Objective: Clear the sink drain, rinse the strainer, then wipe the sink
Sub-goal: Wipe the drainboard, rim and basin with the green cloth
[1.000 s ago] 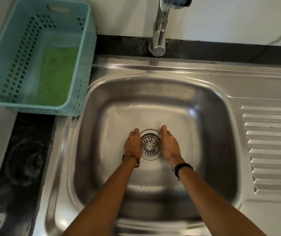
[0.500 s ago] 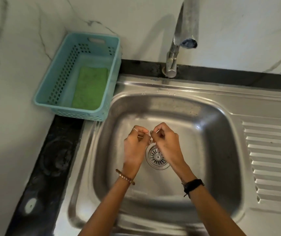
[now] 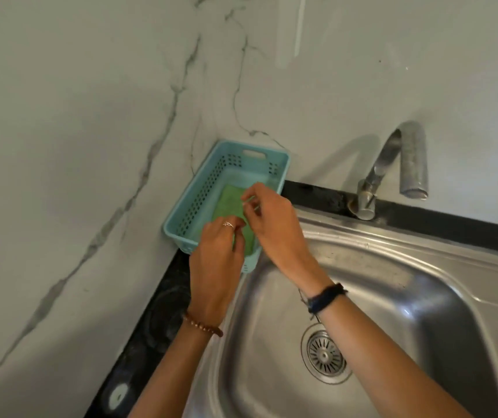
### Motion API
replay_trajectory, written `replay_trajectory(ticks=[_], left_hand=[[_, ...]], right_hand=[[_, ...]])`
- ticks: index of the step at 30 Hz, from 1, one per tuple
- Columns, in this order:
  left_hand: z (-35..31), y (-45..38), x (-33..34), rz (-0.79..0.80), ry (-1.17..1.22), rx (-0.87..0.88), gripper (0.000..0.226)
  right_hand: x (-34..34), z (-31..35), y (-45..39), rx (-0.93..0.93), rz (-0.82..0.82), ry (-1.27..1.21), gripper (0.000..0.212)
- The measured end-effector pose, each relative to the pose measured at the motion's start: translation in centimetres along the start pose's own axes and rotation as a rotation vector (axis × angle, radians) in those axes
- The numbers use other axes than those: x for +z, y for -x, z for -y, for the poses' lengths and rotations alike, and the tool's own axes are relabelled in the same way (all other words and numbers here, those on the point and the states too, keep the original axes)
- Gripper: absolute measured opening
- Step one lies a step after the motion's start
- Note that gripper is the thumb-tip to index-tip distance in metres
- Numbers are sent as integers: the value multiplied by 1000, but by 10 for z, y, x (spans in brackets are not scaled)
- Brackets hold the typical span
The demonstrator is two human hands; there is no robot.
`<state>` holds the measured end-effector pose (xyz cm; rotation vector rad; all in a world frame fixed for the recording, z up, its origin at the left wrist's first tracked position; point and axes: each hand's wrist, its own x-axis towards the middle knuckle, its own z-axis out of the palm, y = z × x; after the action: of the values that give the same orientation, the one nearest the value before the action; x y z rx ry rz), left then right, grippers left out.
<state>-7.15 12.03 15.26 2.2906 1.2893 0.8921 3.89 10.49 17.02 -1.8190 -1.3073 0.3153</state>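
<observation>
Steel strainer (image 3: 326,354) now bare; both hands up over basket (image 3: 199,188).

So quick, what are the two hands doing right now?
Left hand: fingers curled over the green cloth; grip cannot be told.
Right hand: pinching something thin and pale, too small to name.

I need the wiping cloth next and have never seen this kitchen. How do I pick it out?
Start at the steel sink and look to its back left corner, where a pale blue perforated basket stands against the marble wall. The green cloth lies flat on the basket's floor, partly under both hands. It is the only green thing there.
</observation>
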Motion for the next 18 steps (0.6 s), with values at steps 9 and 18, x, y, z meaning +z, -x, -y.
replay_trajectory(ticks=[9, 18], left_hand=[[54, -28, 10, 202, -282, -81, 38], [52, -26, 8, 151, -240, -31, 37]], right_hand=[[87, -15, -83, 244, 558, 537, 43], [61, -26, -92, 339, 435, 176, 24]])
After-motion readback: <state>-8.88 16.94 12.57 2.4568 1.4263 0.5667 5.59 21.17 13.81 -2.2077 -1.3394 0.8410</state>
